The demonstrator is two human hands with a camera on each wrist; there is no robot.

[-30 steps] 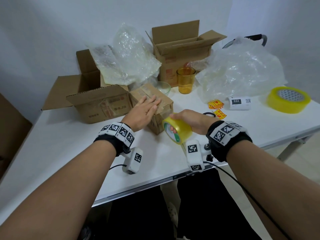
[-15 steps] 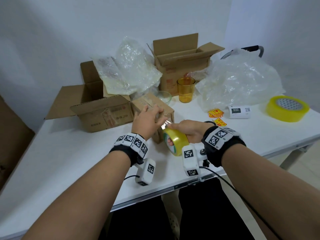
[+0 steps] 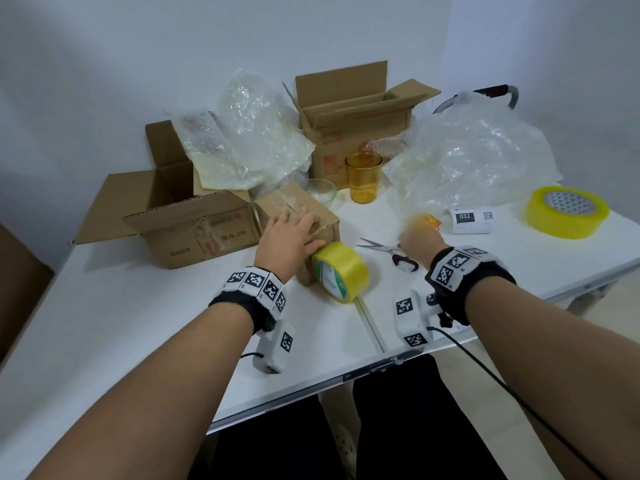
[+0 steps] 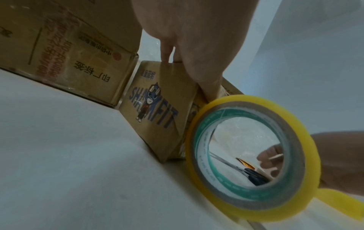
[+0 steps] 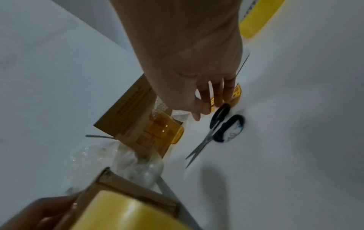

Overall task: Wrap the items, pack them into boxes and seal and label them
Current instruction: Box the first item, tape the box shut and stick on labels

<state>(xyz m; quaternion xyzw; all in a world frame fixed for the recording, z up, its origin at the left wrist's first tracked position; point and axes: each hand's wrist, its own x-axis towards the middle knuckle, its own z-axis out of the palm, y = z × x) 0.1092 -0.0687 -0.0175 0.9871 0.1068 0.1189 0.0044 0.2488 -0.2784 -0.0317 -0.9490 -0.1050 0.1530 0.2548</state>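
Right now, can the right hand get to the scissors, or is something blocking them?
Probably yes. The scissors lie bare on the table with nothing on top of them, and the right hand hovers just beside their black handles. The tape roll sits off to the other side, out of the way.

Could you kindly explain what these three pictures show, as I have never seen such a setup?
A person packs parcels, wearing cameras on the head and both wrists. The head view looks down at a white table. The left hand rests flat on a small closed cardboard box, thumb against a yellow tape roll standing on edge. The right hand, blurred, reaches over yellow stickers beside scissors; its grip looks empty. Each wrist view looks along its own fingers. Behind stand open boxes, bubble wrap, an amber glass and a larger tape roll.
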